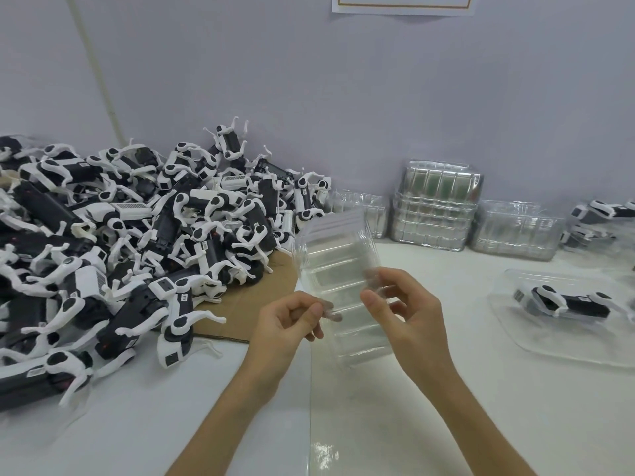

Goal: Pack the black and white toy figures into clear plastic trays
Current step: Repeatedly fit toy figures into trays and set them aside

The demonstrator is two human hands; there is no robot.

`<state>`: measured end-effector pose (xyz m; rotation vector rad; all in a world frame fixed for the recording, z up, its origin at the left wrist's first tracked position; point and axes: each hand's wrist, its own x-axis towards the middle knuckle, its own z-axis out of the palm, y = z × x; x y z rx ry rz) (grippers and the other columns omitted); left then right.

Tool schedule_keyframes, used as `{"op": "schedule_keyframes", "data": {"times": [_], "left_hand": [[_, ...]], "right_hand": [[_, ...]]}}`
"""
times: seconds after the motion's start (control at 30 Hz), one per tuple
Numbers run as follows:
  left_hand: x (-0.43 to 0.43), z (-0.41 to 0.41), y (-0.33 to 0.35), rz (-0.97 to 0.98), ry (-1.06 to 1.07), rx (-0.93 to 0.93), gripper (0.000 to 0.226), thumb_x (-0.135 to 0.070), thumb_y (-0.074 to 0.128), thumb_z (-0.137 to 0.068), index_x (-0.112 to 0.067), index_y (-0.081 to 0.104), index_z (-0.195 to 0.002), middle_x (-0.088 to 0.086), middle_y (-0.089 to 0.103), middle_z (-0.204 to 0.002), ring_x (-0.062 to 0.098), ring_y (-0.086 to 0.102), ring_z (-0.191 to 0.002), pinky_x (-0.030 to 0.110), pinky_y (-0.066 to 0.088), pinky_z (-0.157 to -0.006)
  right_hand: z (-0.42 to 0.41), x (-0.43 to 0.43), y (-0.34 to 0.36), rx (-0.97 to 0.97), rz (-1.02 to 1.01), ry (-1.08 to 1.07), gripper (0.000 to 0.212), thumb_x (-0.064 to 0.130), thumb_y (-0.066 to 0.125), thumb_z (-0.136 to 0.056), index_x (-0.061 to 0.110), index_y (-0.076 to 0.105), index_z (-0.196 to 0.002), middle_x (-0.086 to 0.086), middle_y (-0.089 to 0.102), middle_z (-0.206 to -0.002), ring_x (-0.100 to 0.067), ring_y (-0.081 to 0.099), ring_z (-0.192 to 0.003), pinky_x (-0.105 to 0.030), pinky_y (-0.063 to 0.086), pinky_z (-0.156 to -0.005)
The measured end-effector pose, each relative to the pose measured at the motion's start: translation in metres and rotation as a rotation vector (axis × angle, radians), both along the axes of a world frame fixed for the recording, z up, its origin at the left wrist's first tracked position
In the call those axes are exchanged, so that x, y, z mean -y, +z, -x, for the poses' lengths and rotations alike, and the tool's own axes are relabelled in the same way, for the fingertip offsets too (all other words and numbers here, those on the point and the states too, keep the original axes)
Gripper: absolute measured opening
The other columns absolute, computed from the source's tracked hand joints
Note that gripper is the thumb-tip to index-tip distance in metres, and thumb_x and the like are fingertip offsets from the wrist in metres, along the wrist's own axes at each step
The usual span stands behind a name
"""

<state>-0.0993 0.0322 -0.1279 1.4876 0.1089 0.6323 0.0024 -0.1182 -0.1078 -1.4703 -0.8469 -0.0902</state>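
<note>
Left hand, right hand at clear tray edges above table

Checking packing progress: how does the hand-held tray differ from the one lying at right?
The held tray is empty; the right tray holds a toy figure. The held tray is lifted between left hand and right hand; the right tray lies on the table. Both are clear plastic.

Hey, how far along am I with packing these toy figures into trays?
Barely started. Done: a packed tray on the right holds a figure, with a few more behind. In hand: left hand and right hand hold an empty tray. Left: the big pile of figures, plus stacks of unused trays.
</note>
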Motion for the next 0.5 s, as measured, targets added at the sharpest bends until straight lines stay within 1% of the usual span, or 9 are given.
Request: {"op": "schedule_keyframes", "data": {"times": [0.07, 0.1, 0.17, 0.2, 0.27, 0.33, 0.4, 0.5], "left_hand": [[0.000, 0.000, -0.001, 0.011, 0.016, 0.013, 0.012, -0.022, 0.064, -0.085, -0.020, 0.076, -0.081, 0.008, 0.076, -0.082, 0.010, 0.056, -0.060, 0.018, 0.047, -0.062], [0.000, 0.000, -0.001, 0.014, 0.028, 0.020, 0.011, -0.022, 0.065, -0.084, -0.019, 0.075, -0.080, 0.005, 0.075, -0.078, 0.010, 0.055, -0.059, 0.017, 0.047, -0.061], [0.000, 0.000, -0.002, 0.014, 0.050, 0.032, 0.009, -0.022, 0.067, -0.082, -0.016, 0.074, -0.078, -0.003, 0.072, -0.071, 0.008, 0.054, -0.058, 0.016, 0.046, -0.060], [0.000, 0.000, -0.002, 0.009, 0.056, 0.035, 0.010, -0.023, 0.068, -0.081, -0.015, 0.073, -0.077, -0.003, 0.071, -0.070, 0.008, 0.055, -0.058, 0.015, 0.045, -0.060], [0.002, 0.000, -0.002, -0.011, 0.056, 0.034, 0.013, -0.023, 0.070, -0.080, -0.010, 0.071, -0.077, 0.002, 0.074, -0.075, 0.008, 0.057, -0.060, 0.015, 0.046, -0.061], [0.004, 0.000, -0.002, -0.014, 0.046, 0.029, 0.011, -0.019, 0.071, -0.080, -0.011, 0.068, -0.073, 0.007, 0.076, -0.080, 0.007, 0.062, -0.064, 0.013, 0.046, -0.062], [0.005, 0.000, -0.001, -0.017, 0.035, 0.020, 0.012, -0.017, 0.072, -0.079, -0.018, 0.069, -0.068, 0.009, 0.076, -0.081, 0.007, 0.066, -0.068, 0.012, 0.047, -0.063], [0.006, 0.000, 0.001, -0.033, 0.029, 0.014, 0.011, -0.026, 0.078, -0.075, -0.024, 0.072, -0.066, 0.008, 0.077, -0.084, 0.009, 0.068, -0.073, 0.015, 0.049, -0.064]], "right_hand": [[0.002, 0.000, -0.002, 0.050, 0.038, -0.011, 0.030, 0.033, 0.072, -0.081, 0.032, 0.064, -0.110, 0.011, 0.067, -0.097, -0.013, 0.064, -0.091, -0.027, 0.052, -0.074], [0.003, 0.000, -0.003, 0.104, 0.062, -0.025, 0.041, 0.037, 0.074, -0.079, 0.034, 0.060, -0.117, 0.011, 0.065, -0.101, -0.014, 0.063, -0.095, -0.026, 0.053, -0.076], [0.005, -0.001, -0.005, 0.233, 0.115, -0.056, 0.066, 0.045, 0.080, -0.073, 0.035, 0.048, -0.130, 0.014, 0.060, -0.111, -0.015, 0.061, -0.102, -0.020, 0.050, -0.080], [0.006, -0.001, -0.007, 0.280, 0.137, -0.072, 0.077, 0.048, 0.082, -0.070, 0.035, 0.042, -0.135, 0.018, 0.057, -0.116, -0.014, 0.060, -0.104, -0.016, 0.048, -0.081], [0.008, -0.003, -0.010, 0.339, 0.188, -0.112, 0.095, 0.054, 0.081, -0.065, 0.036, 0.031, -0.144, 0.025, 0.050, -0.122, -0.008, 0.058, -0.104, -0.012, 0.045, -0.083], [0.010, -0.006, -0.013, 0.363, 0.245, -0.140, 0.111, 0.059, 0.080, -0.061, 0.037, 0.018, -0.151, 0.027, 0.045, -0.125, -0.004, 0.054, -0.104, -0.010, 0.044, -0.082], [0.010, -0.007, -0.016, 0.355, 0.279, -0.155, 0.120, 0.060, 0.081, -0.060, 0.038, 0.009, -0.154, 0.027, 0.044, -0.128, -0.003, 0.053, -0.107, -0.011, 0.046, -0.081], [0.010, -0.009, -0.016, 0.307, 0.254, -0.164, 0.122, 0.057, 0.084, -0.063, 0.034, 0.008, -0.155, 0.020, 0.045, -0.132, -0.005, 0.053, -0.112, -0.015, 0.048, -0.082]]}}
